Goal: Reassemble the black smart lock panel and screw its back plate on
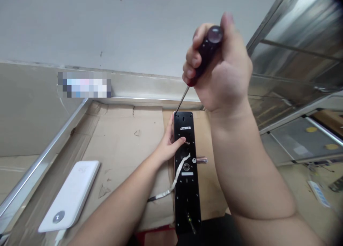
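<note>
My right hand [218,65] is wrapped round the dark handle of a screwdriver [206,56], raised well above the work surface. Its thin shaft slants down to the left, and the tip meets the far left corner of a long black metal housing [186,192]. With the thumb on top and the fingers along the left side, my left hand [171,138] grips that housing. A white-wrapped cable [175,178] comes out of its top face and curves to the left. Near the close end a small yellow-green and metal part [190,222] sticks up. Whether a screw sits under the tip is too small to tell.
Cardboard [125,142] covers the work surface. At the left lies a white power bank [71,194] with a white cable. A copper-coloured cylinder [202,160] sits against the housing's right side. A metal rail [45,156] edges the left, and a wall stands behind.
</note>
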`<state>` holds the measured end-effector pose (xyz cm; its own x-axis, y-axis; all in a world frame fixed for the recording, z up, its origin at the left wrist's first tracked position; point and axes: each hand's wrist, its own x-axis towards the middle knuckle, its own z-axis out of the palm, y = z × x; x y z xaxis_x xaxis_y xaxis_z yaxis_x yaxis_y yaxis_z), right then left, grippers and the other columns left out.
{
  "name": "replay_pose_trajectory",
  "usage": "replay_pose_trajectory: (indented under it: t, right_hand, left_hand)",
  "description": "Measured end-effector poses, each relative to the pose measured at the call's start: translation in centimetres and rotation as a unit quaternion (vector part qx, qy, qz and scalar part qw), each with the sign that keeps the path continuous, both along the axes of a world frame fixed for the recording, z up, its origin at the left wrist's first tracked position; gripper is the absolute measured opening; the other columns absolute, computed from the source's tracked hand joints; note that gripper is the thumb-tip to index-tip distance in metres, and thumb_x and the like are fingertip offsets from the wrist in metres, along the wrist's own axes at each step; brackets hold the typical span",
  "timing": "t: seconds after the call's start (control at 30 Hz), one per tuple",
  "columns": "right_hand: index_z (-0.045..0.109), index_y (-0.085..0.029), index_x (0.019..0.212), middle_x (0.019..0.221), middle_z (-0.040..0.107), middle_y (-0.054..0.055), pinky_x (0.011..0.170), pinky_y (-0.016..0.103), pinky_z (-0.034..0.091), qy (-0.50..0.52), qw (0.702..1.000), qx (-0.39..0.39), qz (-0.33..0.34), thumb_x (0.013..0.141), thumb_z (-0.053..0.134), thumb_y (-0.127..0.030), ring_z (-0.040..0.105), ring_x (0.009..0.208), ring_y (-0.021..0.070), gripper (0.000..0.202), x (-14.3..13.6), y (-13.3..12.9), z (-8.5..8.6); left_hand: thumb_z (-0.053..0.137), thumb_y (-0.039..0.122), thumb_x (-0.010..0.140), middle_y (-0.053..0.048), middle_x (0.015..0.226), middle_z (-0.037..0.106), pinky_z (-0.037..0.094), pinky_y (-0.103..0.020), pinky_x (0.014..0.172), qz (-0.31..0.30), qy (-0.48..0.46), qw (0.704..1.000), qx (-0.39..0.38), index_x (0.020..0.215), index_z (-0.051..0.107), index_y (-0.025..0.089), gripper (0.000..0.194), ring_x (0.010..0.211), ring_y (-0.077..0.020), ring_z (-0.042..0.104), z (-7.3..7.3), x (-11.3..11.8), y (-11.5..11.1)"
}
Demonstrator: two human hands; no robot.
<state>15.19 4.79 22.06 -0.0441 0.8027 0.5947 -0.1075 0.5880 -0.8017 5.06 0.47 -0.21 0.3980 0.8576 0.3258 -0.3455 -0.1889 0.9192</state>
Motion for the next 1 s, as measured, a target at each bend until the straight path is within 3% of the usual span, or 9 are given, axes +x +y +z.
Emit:
replay_pose_trajectory:
  t: [0.1,0.23,0.33,0.43,0.5,0.6,0.7,0.9,1.0]
  right_hand:
    - [0.046,-0.031,0.082,0.06,0.041,-0.005,0.038,0.027,0.029,0.039,0.998,0.023,-0.036,0.081,0.044,-0.087,0.04,0.045,0.014,0.056,-0.6,0.4,-0.3]
    - [0.047,-0.032,0.087,0.074,0.058,-0.003,0.044,0.028,0.039,0.036,0.995,0.039,-0.087,0.079,0.057,-0.082,0.054,0.056,0.0151,0.052,-0.4,0.9,-0.8]
    - [0.057,-0.03,0.086,0.082,0.064,0.001,0.046,0.03,0.043,0.0,0.999,-0.02,-0.046,0.078,0.056,-0.083,0.06,0.066,0.0186,0.054,0.9,0.8,0.1]
    - [0.058,-0.025,0.071,0.076,0.058,0.003,0.045,0.031,0.039,0.003,0.995,-0.095,0.044,0.079,0.053,-0.083,0.056,0.061,0.0179,0.058,1.5,0.1,1.3]
    - [0.049,-0.024,0.061,0.067,0.048,0.001,0.041,0.031,0.03,0.035,0.993,-0.102,0.054,0.08,0.047,-0.084,0.043,0.049,0.0137,0.063,0.8,-0.5,1.6]
    - [0.042,-0.027,0.065,0.058,0.033,-0.005,0.039,0.03,0.014,0.087,0.995,-0.047,-0.014,0.077,0.048,-0.087,0.024,0.04,0.0112,0.062,-1.2,-1.2,1.2]
    - [0.041,-0.029,0.072,0.053,0.035,-0.007,0.037,0.031,0.017,0.1,0.993,-0.002,-0.065,0.072,0.051,-0.091,0.03,0.039,0.0135,0.062,-2.5,-1.1,0.4]
    - [0.049,-0.028,0.065,0.053,0.051,-0.002,0.038,0.031,0.033,-0.022,0.996,-0.066,0.053,0.077,0.052,-0.088,0.048,0.046,0.0167,0.061,-0.7,0.2,1.0]
    - [0.045,-0.026,0.058,0.055,0.047,-0.001,0.036,0.03,0.033,-0.047,0.992,-0.087,0.073,0.075,0.053,-0.088,0.046,0.047,0.0155,0.064,-0.6,0.1,1.1]
  left_hand:
    - [0.069,0.04,0.091,-0.007,0.173,0.012,0.006,-0.056,0.129,-0.004,-0.001,1.0,0.003,0.164,0.0,0.035,0.1,0.159,-0.0318,0.012,-0.2,0.0,0.1]
    - [0.069,0.04,0.091,-0.008,0.173,0.014,0.008,-0.059,0.128,-0.015,-0.002,1.0,-0.006,0.163,-0.004,0.036,0.102,0.157,-0.0339,0.02,-0.3,-0.1,0.1]
    - [0.068,0.04,0.092,-0.01,0.172,0.016,0.009,-0.058,0.129,-0.012,0.005,1.0,0.001,0.163,-0.005,0.034,0.102,0.158,-0.0336,0.017,-0.3,-0.1,0.2]
    - [0.069,0.04,0.091,-0.009,0.173,0.013,0.008,-0.055,0.129,-0.001,0.009,1.0,0.007,0.164,-0.004,0.032,0.103,0.158,-0.0332,0.014,-0.3,0.0,0.2]
    - [0.069,0.04,0.091,-0.009,0.173,0.009,0.007,-0.053,0.13,0.004,0.014,1.0,0.01,0.164,-0.002,0.032,0.102,0.159,-0.0326,0.012,-0.2,-0.1,0.3]
    - [0.068,0.039,0.092,-0.008,0.173,0.012,0.008,-0.053,0.13,-0.004,0.015,1.0,0.007,0.164,-0.004,0.032,0.102,0.159,-0.0315,0.013,-0.1,-0.1,0.2]
    - [0.067,0.037,0.092,-0.009,0.173,0.014,0.01,-0.054,0.13,-0.006,0.013,1.0,0.002,0.164,-0.005,0.032,0.102,0.159,-0.0315,0.014,0.0,-0.1,0.2]
    - [0.068,0.034,0.091,-0.009,0.173,0.014,0.01,-0.053,0.13,0.009,0.016,1.0,-0.01,0.164,-0.001,0.03,0.101,0.158,-0.0313,0.015,-0.5,0.0,0.4]
    - [0.067,0.035,0.091,-0.009,0.173,0.013,0.014,-0.054,0.129,0.006,0.002,1.0,-0.029,0.164,-0.003,0.031,0.102,0.158,-0.0315,0.019,-1.0,0.2,0.7]
